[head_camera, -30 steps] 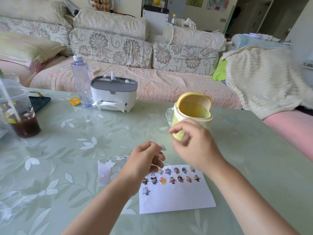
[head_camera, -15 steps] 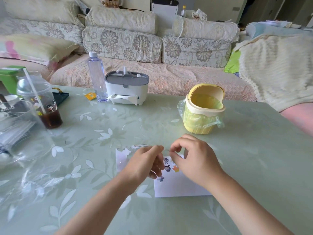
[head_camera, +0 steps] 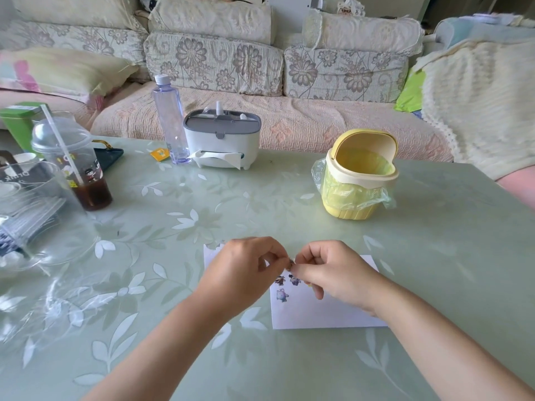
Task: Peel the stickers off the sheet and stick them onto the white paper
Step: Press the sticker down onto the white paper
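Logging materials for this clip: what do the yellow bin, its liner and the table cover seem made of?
Yellow bin: apparently moulded plastic, matte, with smooth rim and ribbed base. Liner: thin translucent plastic film, crinkled and glossy. Table cover: probably glossy vinyl or glass, leaf-printed, showing soft reflections.

Pale green table (head_camera: pixel 434 227) printed with white leaves and flowers. Under the fingers (head_camera: pixel 307 264), white paper (head_camera: pixel 318 314) bearing small multicoloured cartoon stickers (head_camera: pixel 282 295). Beyond the fingers, a yellow bin (head_camera: pixel 359 180) lined in clear green; beige floral sofa (head_camera: pixel 214 65).
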Demonstrator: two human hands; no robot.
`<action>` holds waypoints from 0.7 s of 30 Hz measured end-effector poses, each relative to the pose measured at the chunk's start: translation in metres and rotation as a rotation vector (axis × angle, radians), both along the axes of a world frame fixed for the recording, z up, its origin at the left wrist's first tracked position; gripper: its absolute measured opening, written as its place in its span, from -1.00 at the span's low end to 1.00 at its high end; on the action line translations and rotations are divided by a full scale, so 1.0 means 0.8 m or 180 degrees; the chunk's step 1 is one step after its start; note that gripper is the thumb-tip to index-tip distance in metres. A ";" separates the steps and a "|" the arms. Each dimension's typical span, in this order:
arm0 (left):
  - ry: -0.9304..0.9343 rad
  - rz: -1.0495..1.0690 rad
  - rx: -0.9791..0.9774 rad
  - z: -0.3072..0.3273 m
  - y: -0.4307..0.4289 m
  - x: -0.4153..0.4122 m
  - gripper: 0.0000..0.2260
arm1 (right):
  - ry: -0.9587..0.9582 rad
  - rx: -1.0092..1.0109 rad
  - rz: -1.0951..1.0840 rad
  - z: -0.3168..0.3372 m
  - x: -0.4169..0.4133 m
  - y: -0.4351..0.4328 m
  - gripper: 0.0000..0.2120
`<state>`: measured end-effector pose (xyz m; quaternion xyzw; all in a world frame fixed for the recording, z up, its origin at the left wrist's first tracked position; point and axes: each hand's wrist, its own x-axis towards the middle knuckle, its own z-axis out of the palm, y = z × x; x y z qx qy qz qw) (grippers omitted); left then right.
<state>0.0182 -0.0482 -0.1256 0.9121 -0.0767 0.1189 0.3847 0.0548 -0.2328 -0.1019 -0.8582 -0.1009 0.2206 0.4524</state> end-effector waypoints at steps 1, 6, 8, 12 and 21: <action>-0.0068 -0.0045 0.0110 -0.001 0.000 0.000 -0.95 | -0.0083 -0.0080 -0.0028 -0.002 -0.001 0.000 -0.73; -0.0189 -0.0052 0.0215 -0.007 -0.009 0.002 -0.89 | -0.0901 -0.0366 -0.0311 -0.009 -0.004 -0.006 -0.75; -0.0153 -0.0105 0.0154 -0.009 -0.010 0.004 -0.88 | -0.1125 -0.0299 -0.0233 -0.009 -0.005 -0.010 -0.81; 0.0007 -0.0284 0.0098 -0.008 -0.012 0.003 -0.86 | -0.1105 -0.0405 0.0001 -0.004 -0.007 -0.015 -0.89; 0.0924 0.0122 -0.0650 -0.018 -0.013 0.008 -0.73 | -0.0157 -0.0388 -0.0344 -0.031 0.004 -0.029 -0.82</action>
